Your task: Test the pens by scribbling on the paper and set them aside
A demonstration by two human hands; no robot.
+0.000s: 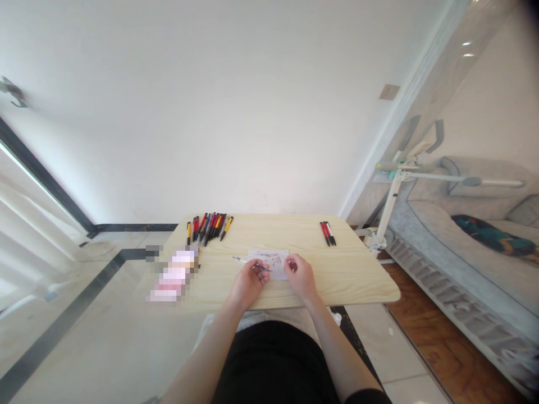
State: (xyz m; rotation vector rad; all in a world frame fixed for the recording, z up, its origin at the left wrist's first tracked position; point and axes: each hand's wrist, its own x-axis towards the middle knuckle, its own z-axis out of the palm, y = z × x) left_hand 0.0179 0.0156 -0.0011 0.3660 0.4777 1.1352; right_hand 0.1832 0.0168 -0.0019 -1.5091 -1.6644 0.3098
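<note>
My left hand [251, 281] is closed round a slim pen [240, 260], pale at its far left end and dark toward the tip. The pen lies slantwise across the fingers, over the left part of a small printed sheet [278, 271] on the table. At the sheet's right edge is my right hand [301, 276], its fingers curled together in a pinch. Whatever sits between those fingertips, if anything, is too small to make out. Part of the sheet is hidden by both hands.
On the wooden table [345, 275], several pens [213, 225] in red, yellow, grey and black lie at the back left. Two red pens and a white one [329, 233] lie at the back right. A blurred-out pinkish item [174, 278] covers the left edge. A wall stands behind.
</note>
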